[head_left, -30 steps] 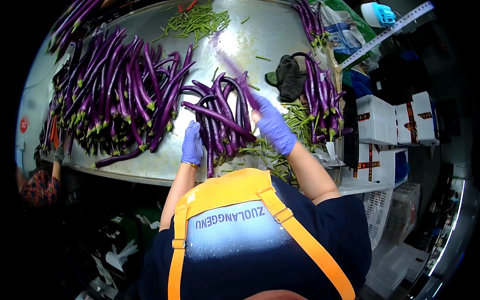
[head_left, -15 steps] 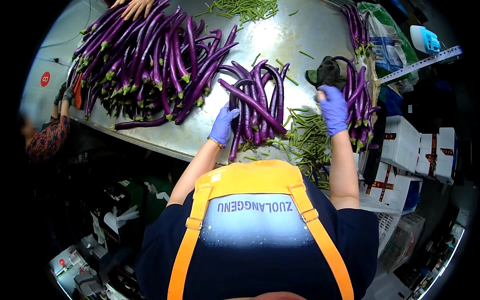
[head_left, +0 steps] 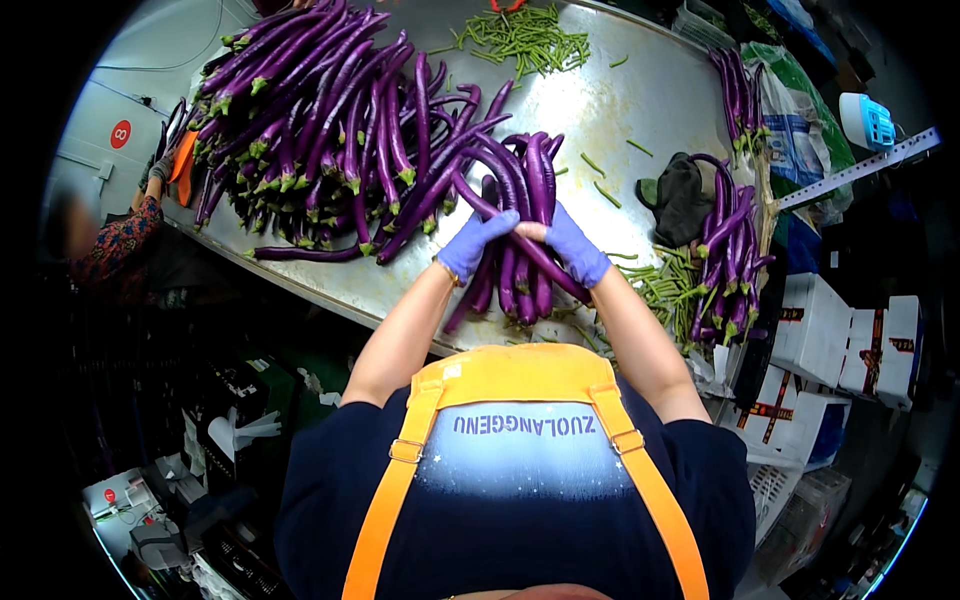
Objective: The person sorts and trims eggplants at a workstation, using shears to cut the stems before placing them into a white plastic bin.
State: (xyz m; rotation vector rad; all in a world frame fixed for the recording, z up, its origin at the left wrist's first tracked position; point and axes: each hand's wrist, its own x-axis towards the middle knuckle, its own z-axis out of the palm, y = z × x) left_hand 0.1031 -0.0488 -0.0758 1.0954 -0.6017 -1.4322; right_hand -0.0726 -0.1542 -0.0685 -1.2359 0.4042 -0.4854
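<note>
A small bunch of long purple eggplants (head_left: pixel 524 185) lies in front of me near the table's front edge, one of them slanting across the others. My left hand (head_left: pixel 478 243), in a purple glove, is closed around the bunch's left side. From the other side my right hand (head_left: pixel 575 248), gloved too but with bare skin showing at the thumb, is closed on the same bunch. The two thumbs nearly meet over the top. Palms and most fingers are hidden under the eggplants. Just to the left lies a big heap of eggplants (head_left: pixel 325 140), almost touching the bunch.
Green beans (head_left: pixel 672 290) are strewn right of my hands; more beans (head_left: pixel 525 40) lie at the back. A dark cloth (head_left: pixel 672 200) sits beside another eggplant pile (head_left: pixel 730 250) at the metal table's (head_left: pixel 600 120) right edge. White boxes (head_left: pixel 815 330) stand beyond. A co-worker's sleeve (head_left: pixel 122 240) shows at left.
My right hand has come left from beside the dark cloth onto the bunch. My left hand has closed on it, and the eggplants are pressed closer together. The view has shifted slightly.
</note>
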